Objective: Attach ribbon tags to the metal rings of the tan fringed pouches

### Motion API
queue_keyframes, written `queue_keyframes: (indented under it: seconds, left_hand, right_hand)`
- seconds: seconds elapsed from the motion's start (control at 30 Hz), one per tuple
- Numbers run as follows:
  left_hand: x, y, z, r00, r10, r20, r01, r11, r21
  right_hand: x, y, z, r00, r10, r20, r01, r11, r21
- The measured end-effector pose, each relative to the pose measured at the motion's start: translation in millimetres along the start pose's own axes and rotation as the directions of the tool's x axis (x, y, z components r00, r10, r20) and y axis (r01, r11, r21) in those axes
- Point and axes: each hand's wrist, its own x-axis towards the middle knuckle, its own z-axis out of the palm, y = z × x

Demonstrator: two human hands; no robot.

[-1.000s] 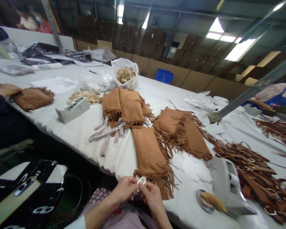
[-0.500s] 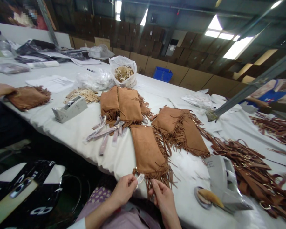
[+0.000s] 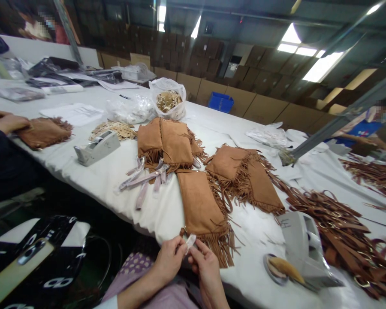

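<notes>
A tan suede bag (image 3: 201, 204) with long fringe lies at the table's near edge, its zipper end facing me. Just below that end, my left hand (image 3: 171, 259) pinches a small piece of clear plastic wrap (image 3: 191, 241) between thumb and fingers. My right hand (image 3: 206, 267) has its thumb and forefinger closed at the lower side of the same wrap, close to the left fingertips. What lies inside the wrap is too small to make out. Beyond, more fringed bags (image 3: 176, 141) are piled, with plastic-wrapped straps (image 3: 144, 182) beside them.
A tape dispenser (image 3: 300, 244) and a roll of tape (image 3: 278, 268) stand at my right, by a heap of brown straps (image 3: 337, 231). Another tape dispenser (image 3: 98, 148) is at the left. A co-worker's hands (image 3: 9, 122) touch a fringed bag (image 3: 46, 132). A metal post (image 3: 334, 122) rises at the right.
My right hand has moved left and away from the fringe, up to the plastic wrap by my left hand. The co-worker at the left now has a second hand in view at the bag.
</notes>
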Motion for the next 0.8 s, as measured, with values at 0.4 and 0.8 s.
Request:
queue_keyframes:
  seconds: [0.4, 0.8]
  left_hand:
    - [-2.5, 3.9, 2.2, 0.999, 0.024, 0.029, -0.022, 0.998, -0.059]
    - [-0.1, -1.1, 3.0, 0.998, -0.015, 0.060, 0.016, 1.000, -0.022]
  right_hand:
    - [1.1, 8.3, 3.8, 0.998, -0.040, -0.048, 0.047, 0.989, 0.137]
    - [0.6, 14.3, 0.6, 0.995, -0.081, -0.050, 0.087, 0.988, 0.131]
